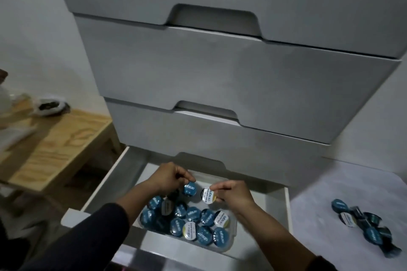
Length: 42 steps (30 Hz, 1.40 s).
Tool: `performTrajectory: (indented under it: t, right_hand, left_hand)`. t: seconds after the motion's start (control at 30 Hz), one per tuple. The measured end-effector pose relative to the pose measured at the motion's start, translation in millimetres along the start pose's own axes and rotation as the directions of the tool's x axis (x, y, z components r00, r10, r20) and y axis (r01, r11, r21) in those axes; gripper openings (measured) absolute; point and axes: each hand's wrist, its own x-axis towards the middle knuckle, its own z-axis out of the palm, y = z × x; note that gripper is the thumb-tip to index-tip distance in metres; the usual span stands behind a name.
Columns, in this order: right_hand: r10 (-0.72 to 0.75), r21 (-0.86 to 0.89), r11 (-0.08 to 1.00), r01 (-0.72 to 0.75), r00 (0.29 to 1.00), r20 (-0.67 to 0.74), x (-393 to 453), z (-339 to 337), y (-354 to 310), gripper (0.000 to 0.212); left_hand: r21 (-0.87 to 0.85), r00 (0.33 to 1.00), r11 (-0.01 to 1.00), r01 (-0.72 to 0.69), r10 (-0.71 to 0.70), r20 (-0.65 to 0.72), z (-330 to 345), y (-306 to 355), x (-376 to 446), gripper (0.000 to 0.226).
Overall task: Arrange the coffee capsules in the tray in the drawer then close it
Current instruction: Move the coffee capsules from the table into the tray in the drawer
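Over the tray in the open drawer, our left hand pinches a blue capsule; our right hand pinches a white capsule.

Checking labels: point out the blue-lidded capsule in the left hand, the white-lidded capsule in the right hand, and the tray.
blue-lidded capsule [189, 189], head view, lid centre
white-lidded capsule [208, 196], head view, lid centre
tray [220, 249], head view, near rim
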Motion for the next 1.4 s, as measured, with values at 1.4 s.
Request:
performTrajectory:
  t: [1.4]
  right_hand:
    - [-0.246,-0.542,0.819,0.189,0.969,-0.034,15,51,8,0.042]
  left_hand:
    - [0.309,0.998,0.951,-0.001,-0.018,0.057,12,-21,2,0.033]
